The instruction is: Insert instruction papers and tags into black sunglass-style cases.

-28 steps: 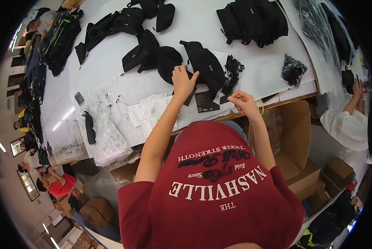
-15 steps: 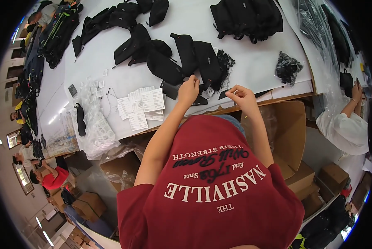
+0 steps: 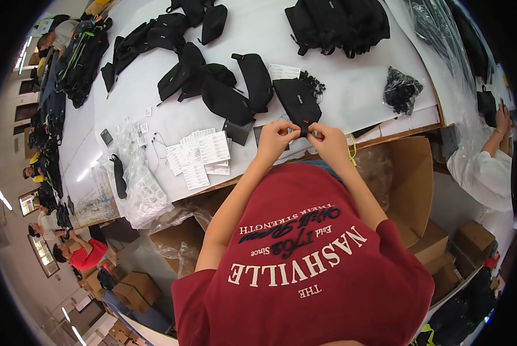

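A black zip pouch (image 3: 296, 99) lies on the white table (image 3: 339, 86) near its front edge, in the head view. My left hand (image 3: 275, 137) and my right hand (image 3: 329, 139) meet at the pouch's near end, and both pinch a small part of it between the fingertips. What the small part is cannot be made out. Two more black pouches (image 3: 235, 95) lie just left of it. A white tag (image 3: 284, 71) and a bundle of black cords (image 3: 313, 85) lie behind it.
Stacks of white paper tags (image 3: 199, 154) and clear plastic bags (image 3: 136, 184) lie at the left. More black bags (image 3: 336, 23) fill the far side. A small black bundle (image 3: 401, 89) sits right. An open cardboard box (image 3: 408, 179) stands below the edge. Another person (image 3: 484, 167) works at the right.
My hands have come together at the table's front edge. The black pouch has been drawn toward me from the group, and both hands now pinch its near end.
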`<state>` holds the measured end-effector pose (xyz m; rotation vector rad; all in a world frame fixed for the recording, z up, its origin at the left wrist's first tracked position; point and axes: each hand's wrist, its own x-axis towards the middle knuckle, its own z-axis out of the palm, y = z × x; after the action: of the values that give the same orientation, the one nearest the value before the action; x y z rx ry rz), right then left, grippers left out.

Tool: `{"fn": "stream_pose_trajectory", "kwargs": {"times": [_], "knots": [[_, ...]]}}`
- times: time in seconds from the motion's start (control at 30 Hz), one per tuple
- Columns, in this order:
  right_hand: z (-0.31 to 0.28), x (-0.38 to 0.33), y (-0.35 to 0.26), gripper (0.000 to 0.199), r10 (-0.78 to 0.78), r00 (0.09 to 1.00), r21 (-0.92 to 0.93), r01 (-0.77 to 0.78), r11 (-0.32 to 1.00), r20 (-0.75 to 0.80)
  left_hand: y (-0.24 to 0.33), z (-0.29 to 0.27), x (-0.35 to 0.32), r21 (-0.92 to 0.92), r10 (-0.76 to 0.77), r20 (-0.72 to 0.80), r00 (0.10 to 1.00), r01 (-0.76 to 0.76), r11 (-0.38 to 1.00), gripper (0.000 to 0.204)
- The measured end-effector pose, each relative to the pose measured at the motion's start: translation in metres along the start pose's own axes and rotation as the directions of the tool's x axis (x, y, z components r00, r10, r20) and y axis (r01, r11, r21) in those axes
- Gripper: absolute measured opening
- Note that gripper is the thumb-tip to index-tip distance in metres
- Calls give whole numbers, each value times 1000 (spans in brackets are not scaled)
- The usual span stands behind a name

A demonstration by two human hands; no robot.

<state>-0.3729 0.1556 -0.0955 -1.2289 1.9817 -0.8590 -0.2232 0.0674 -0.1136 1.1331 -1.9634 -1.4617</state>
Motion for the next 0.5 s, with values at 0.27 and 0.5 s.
{"fn": "stream_pose_trajectory", "kwargs": {"times": [0.27, 0.5], "knots": [[-1, -10, -11, 6, -421, 904, -59, 425, 903, 76, 14, -21, -37, -66, -104, -2, 995, 104, 992, 13], [-14, -17, -33, 14, -149, 935, 598, -79, 798, 322, 42, -38, -70, -297, -93, -225, 970, 23, 955, 6]]}}
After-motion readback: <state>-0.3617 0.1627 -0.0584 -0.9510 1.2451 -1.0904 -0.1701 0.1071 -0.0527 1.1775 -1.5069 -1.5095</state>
